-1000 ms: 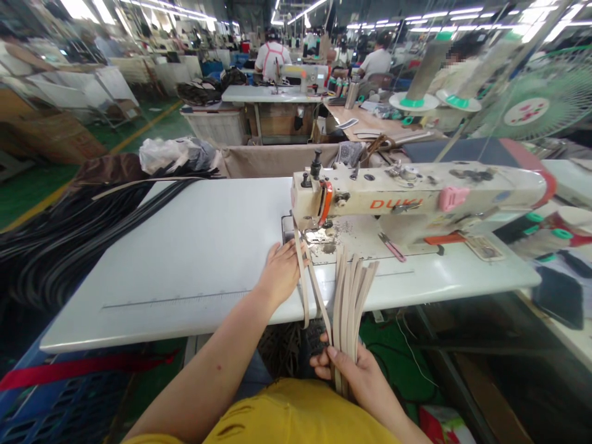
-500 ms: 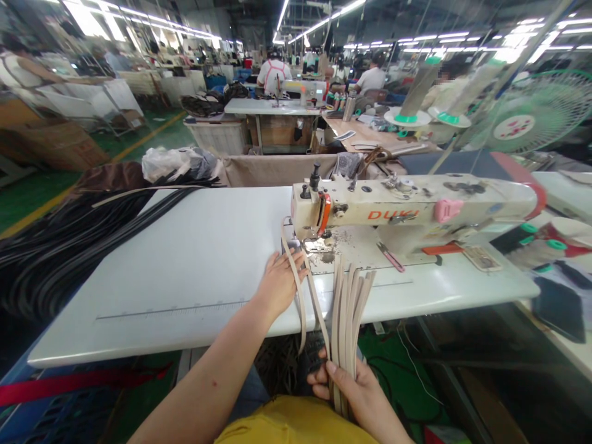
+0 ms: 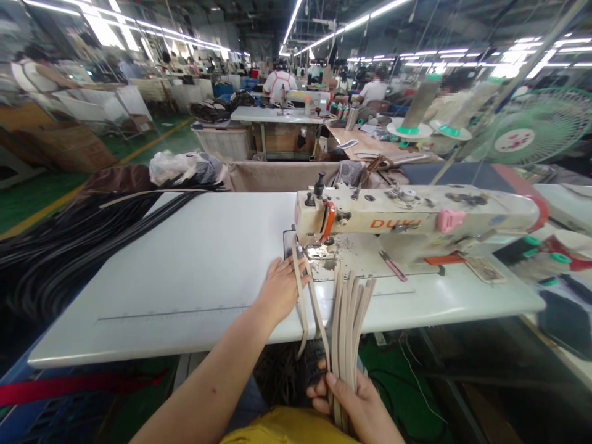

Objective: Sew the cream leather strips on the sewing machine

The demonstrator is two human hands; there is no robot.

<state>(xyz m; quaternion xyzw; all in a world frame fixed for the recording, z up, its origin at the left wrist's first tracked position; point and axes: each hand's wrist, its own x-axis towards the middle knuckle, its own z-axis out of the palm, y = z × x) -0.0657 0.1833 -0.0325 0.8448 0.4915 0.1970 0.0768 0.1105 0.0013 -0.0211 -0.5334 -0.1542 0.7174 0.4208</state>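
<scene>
My left hand lies on the table beside the needle area of the sewing machine, its fingers stretched out. One narrow beige strip runs over those fingers, and its lower end hangs past the table edge. A second beige strip passes by the fingertips from the presser foot down to my right hand. Low in front of my body, my right hand is closed round a bundle of beige strips, whose upper ends fan out over the table edge. The fingers partly hide the bundle's lower part.
Pink-handled snips lie on the machine bed. Long black strips are heaped over the table's left end. A green fan and thread cones stand at the right. Co-workers sit at machines farther back.
The strip over my left hand has shifted at its top, its curved end now closer to the presser foot. The whole view sits slightly lower and to the right. Both hands keep nearly the same pose.
</scene>
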